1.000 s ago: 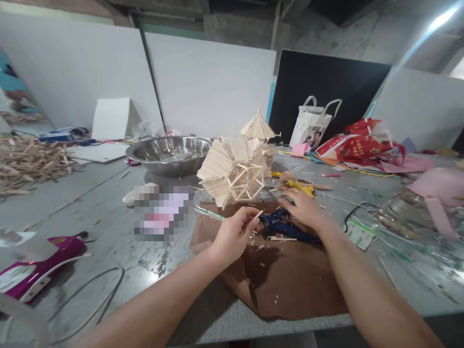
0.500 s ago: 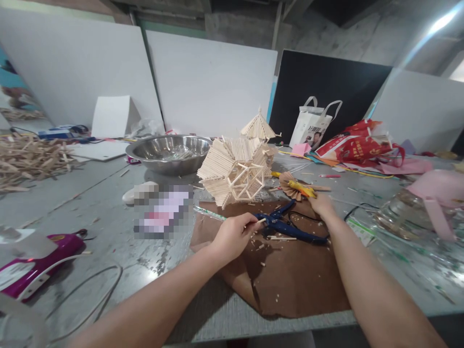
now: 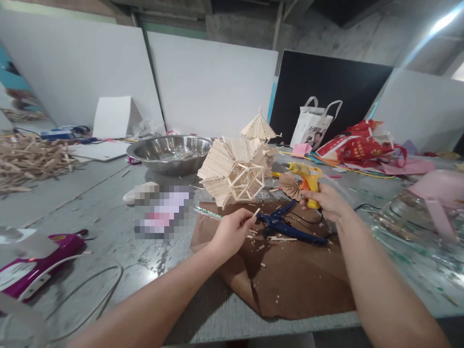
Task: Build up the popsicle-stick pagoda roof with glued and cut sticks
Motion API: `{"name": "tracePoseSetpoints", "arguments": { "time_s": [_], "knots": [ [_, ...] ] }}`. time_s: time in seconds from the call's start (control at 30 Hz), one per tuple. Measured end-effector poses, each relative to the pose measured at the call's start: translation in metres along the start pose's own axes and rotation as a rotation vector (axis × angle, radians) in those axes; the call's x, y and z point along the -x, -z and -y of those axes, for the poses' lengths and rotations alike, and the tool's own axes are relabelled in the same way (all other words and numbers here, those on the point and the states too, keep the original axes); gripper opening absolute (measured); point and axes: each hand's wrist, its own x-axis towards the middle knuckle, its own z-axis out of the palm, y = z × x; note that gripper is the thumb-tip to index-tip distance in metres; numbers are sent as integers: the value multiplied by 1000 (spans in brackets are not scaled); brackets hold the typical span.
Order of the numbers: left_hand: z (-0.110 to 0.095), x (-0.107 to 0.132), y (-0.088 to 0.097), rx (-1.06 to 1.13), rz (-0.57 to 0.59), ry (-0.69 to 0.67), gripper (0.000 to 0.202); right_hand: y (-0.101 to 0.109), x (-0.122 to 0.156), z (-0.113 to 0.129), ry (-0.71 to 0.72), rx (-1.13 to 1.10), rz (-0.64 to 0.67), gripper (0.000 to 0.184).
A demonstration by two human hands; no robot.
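My left hand (image 3: 235, 232) pinches a short wooden stick (image 3: 256, 212) above the brown sheet (image 3: 297, 285). In my right hand (image 3: 328, 200) is a yellow hot glue gun (image 3: 308, 179) with an orange trigger, its nozzle pointing left. Beside the gun is a pleated brown paper fan (image 3: 291, 186). Blue-handled pliers (image 3: 290, 229) lie on the sheet between my hands, among cut stick pieces. Just beyond stands a model built of wooden sticks (image 3: 232, 169), with an open lattice facing me. Behind it shows a pointed stick roof (image 3: 259, 126).
A steel basin (image 3: 170, 154) stands left of the model. A pile of sticks (image 3: 32, 157) lies far left, a purple power strip (image 3: 47, 261) with cables nearer. At right are a clear container (image 3: 398, 212) with a pink cover, a red bag (image 3: 357, 142) and a white bag (image 3: 311, 125).
My right hand has lifted the glue gun off the table and turned it upright, nozzle leftward. The stick in my left hand now tilts upward; that hand has barely moved.
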Motion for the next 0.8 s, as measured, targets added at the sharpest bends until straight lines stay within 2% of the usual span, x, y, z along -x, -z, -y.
{"name": "tracePoseSetpoints", "arguments": {
  "time_s": [0.1, 0.17, 0.23, 0.43, 0.53, 0.63, 0.8],
  "knots": [
    [2, -2, 0, 61, -28, 46, 22, -8, 10, 5, 41, -23, 257, 33],
    [3, -2, -1, 95, -47, 66, 23, -12, 13, 5, 80, -38, 345, 37],
    [5, -3, -1, 121, -76, 83, 23, -18, 15, 6, 89, -16, 337, 37],
    [4, -2, -1, 149, -122, 102, 23, -38, 22, 8, 103, -14, 211, 22],
    [3, -2, -1, 139, -136, 110, 23, -43, 25, 8, 153, 2, 194, 17],
    [3, -1, -1, 132, -153, 101, 23, -45, 27, 8, 211, 15, 212, 18],
    [4, -2, 0, 93, -190, 90, 22, -42, 25, 7, 196, 88, 271, 15]
  ]
}}
